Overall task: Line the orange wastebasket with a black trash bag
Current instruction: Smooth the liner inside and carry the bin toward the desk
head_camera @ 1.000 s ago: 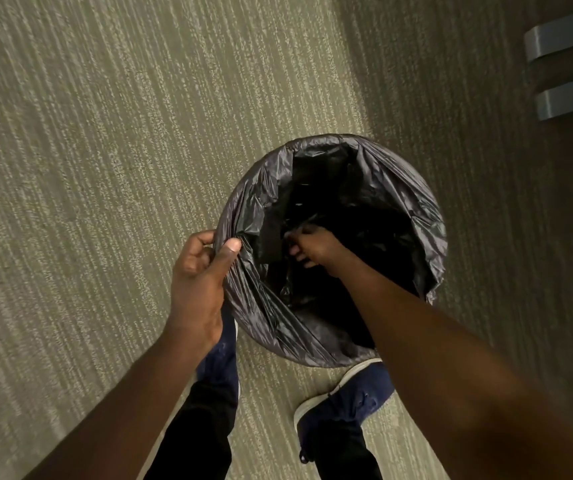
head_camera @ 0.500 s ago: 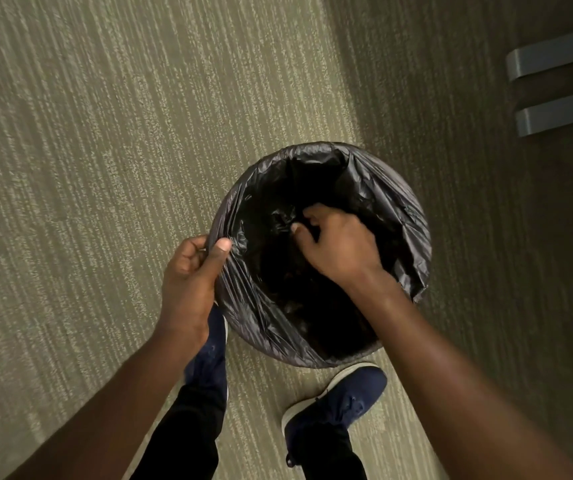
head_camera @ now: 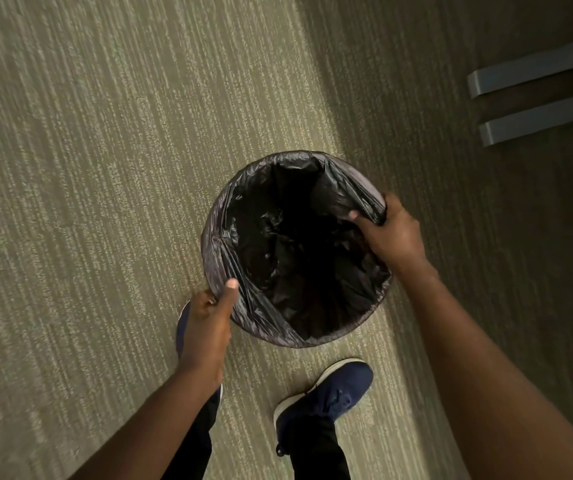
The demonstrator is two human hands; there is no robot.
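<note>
A black trash bag fills the round wastebasket on the carpet, its edge folded over the whole rim, so none of the orange shows. My left hand pinches the bag over the near left rim, thumb inside. My right hand grips the bag at the right rim, thumb inside the opening and fingers outside. The bag's crumpled inside sinks into darkness.
Greenish striped carpet lies all around. Two grey metal bars of some furniture sit at the upper right. My dark blue shoes stand just below the basket, the left one partly hidden under my left hand.
My right hand has come up out of the bag's inside and moved right to grip the right rim. My left hand has slid along the rim toward me.
</note>
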